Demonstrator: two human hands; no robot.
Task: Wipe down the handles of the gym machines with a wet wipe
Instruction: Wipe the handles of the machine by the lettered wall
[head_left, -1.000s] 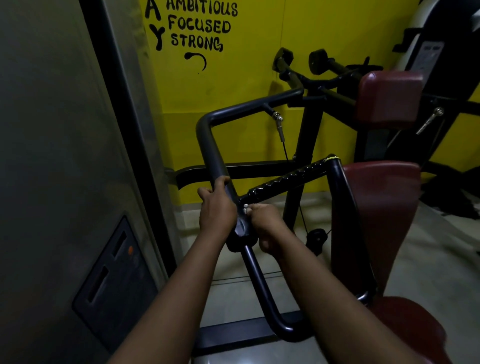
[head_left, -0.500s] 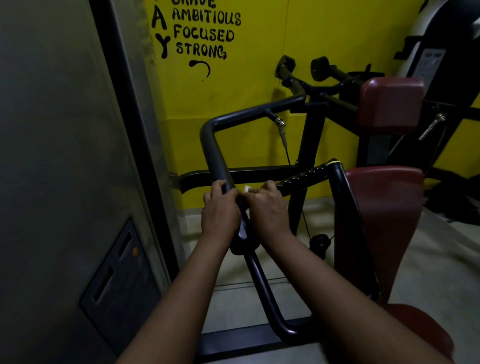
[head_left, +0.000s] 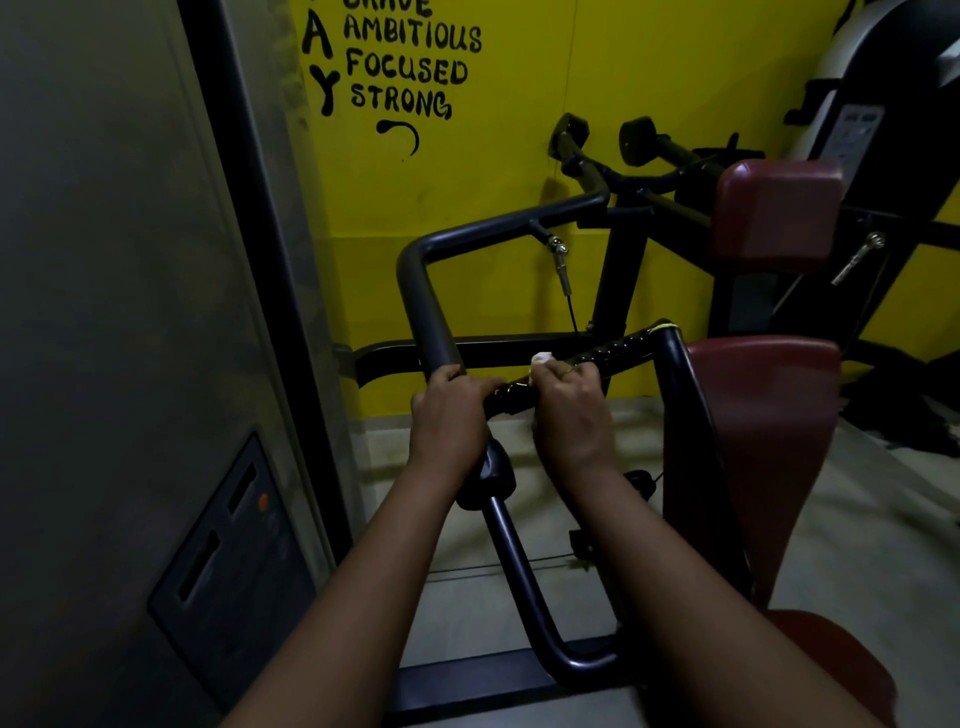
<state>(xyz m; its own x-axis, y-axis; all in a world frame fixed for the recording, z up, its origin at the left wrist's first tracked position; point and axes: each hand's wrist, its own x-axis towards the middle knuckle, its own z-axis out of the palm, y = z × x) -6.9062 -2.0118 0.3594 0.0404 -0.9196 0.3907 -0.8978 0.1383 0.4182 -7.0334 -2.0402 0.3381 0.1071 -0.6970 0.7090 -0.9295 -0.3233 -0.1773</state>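
Yellow wall (head_left: 649, 78), right hand (head_left: 571, 410) clamps wipe (head_left: 542, 357) on handle (head_left: 618, 348), left hand (head_left: 449, 410) grips bar (head_left: 423, 301)

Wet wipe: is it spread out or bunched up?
Bunched up: the wet wipe shows as a small white wad above the right hand, curled round the grip.

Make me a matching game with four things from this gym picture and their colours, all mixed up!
Things:
1. wet wipe
2. wall
3. back pad
4. textured handle

Colours:
A. dark red
B. black
C. white
D. yellow

Right pairs: 1-C, 2-D, 3-A, 4-B.
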